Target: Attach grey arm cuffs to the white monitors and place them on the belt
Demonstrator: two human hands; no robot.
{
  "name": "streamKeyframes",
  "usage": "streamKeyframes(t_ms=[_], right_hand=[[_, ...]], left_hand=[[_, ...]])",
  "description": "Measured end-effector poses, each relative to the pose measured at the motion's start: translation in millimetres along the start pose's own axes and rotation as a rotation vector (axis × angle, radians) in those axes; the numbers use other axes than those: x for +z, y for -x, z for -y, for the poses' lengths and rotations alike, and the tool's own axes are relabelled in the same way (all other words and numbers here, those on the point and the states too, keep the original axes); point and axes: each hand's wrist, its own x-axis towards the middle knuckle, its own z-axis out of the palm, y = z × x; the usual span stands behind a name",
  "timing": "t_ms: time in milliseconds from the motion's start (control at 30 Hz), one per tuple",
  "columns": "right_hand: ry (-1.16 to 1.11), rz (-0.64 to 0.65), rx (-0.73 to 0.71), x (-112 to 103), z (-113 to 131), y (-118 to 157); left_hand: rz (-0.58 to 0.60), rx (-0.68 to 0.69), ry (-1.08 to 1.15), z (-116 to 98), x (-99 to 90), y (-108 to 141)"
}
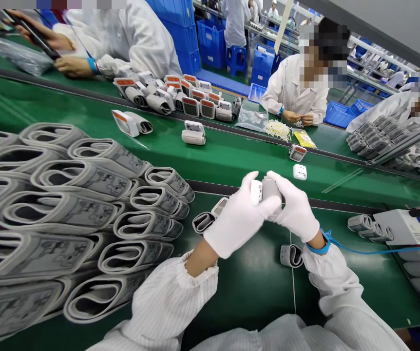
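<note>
I'm working beside a stack of rolled grey cuffs [67, 214] on the green worktop [242, 297], their printing too small to read. A small rolled cuff [203, 223] is lying just left of my gloved hands. My left hand [237, 219] and right hand [294, 207] are pressing around a grey-and-white unit [265, 191], holding it between them over the worktop. Another rolled cuff [291, 256] is lying below my right wrist, which is wearing a blue strap [319, 246], and a white box [405, 226] is sitting farther right.
</note>
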Motion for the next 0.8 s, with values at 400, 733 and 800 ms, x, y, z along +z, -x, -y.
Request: streamKeyframes(t_ms=[400, 733, 800], right_hand=[[-0.304, 0.114, 0.327, -23.4, 17.2, -4.6], [-0.551, -0.074, 0.254, -3.5, -18.8, -7.2], [-0.533, -0.112, 0.183, 0.5, -21.4, -8.1]], left_hand=[[-0.019, 0.441, -0.571, 9.8, 0.2, -4.0], [-0.121, 0.226, 0.069, -13.6, -5.2, -4.1], [-0.084, 0.231, 0.176, -16.8, -5.3, -3.8]])
